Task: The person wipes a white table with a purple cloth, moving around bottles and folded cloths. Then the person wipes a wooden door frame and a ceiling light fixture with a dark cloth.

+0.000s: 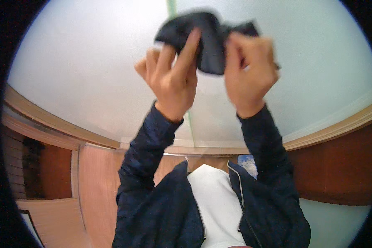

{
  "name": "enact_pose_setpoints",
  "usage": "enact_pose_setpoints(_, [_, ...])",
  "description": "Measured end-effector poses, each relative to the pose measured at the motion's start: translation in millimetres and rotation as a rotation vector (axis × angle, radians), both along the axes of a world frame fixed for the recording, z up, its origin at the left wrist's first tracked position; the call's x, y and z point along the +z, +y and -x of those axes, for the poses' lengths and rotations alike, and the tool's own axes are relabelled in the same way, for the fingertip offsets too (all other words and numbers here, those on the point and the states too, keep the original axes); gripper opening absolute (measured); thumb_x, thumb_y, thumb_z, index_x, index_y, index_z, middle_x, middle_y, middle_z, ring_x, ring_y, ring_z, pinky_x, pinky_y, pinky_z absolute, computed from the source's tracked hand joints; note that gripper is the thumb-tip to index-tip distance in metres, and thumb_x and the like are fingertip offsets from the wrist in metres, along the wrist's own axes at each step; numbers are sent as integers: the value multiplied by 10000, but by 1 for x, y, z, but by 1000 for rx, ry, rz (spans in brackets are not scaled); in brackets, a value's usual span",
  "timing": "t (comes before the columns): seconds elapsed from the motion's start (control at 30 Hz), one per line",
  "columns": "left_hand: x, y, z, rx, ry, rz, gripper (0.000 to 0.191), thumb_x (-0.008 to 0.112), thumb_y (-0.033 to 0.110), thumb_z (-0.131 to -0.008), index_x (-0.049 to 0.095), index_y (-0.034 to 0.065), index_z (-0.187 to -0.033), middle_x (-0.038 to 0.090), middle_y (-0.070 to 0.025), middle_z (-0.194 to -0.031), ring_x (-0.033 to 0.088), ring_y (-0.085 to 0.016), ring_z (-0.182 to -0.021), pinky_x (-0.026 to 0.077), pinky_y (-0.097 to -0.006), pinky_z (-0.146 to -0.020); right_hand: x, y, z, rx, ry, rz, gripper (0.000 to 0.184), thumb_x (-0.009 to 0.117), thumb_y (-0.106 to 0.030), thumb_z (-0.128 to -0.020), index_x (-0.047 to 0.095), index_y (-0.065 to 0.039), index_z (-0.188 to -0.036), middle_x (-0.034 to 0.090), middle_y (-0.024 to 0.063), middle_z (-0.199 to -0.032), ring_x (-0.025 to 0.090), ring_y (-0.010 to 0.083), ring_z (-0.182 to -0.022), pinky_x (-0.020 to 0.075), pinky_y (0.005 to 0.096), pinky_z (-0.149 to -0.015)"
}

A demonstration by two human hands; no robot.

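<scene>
A dark grey or black piece of cloth (212, 52), blurred and folded, is held up in both hands over a white tabletop (90, 77). My left hand (172, 80) grips its left part, with the index finger stretched across the fabric and the thumb hidden. At the right, my right hand (251, 71) pinches the cloth between thumb and fingers, and a small corner sticks out above the knuckles. What kind of cloth article this is, I cannot tell.
A pale green strip (190, 127) runs down the white top, which has a wooden edge (331, 135). Below it at left is a light wood panel (99, 186). Dark red-brown surfaces (334, 167) lie at right. A blue and white object (248, 164) shows beside my right sleeve.
</scene>
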State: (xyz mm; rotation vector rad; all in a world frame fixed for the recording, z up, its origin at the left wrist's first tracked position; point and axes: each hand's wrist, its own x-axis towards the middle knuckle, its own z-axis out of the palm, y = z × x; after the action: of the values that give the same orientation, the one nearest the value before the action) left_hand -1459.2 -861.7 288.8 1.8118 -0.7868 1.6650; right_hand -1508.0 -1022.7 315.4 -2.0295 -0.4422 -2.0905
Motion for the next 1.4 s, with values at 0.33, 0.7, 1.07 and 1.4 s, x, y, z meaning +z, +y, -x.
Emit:
enact_pose_setpoints(0.33, [-272,-32,58,-72,335,-93,291,796,37,-826,771,115,-1105,697,-82,-989,619,-269,-876,372,-400,-808,-272,-31,59,72,395,-199,133,800,-7,-822,710,-51,-911,632,77,-861,645,235,-621,513,354,-505])
enact_pose_setpoints(0.7, [1,-67,1,25,165,-15,412,761,142,-927,768,219,-1333,484,-14,-771,466,-206,-764,295,-383,-779,-9,-82,18,-33,112,-219,153,797,-97,-889,725,-121,-1022,599,62,-867,631,238,-642,483,347,-507])
enact_pose_setpoints(1.07, [-121,-96,49,-72,201,-154,436,799,46,-857,767,129,-1284,756,-105,-1088,656,-245,-932,369,-404,-849,-147,-91,59,-6,317,-320,151,789,-33,-853,709,-62,-977,599,87,-878,648,274,-701,527,393,-579])
enact_pose_setpoints(1.4, [6,-181,33,-19,185,-44,445,800,94,-901,757,156,-1340,549,-14,-787,478,-199,-747,304,-372,-781,-13,-204,48,-10,-78,-300,198,794,-8,-874,718,-75,-1044,664,92,-933,677,252,-785,540,355,-633])
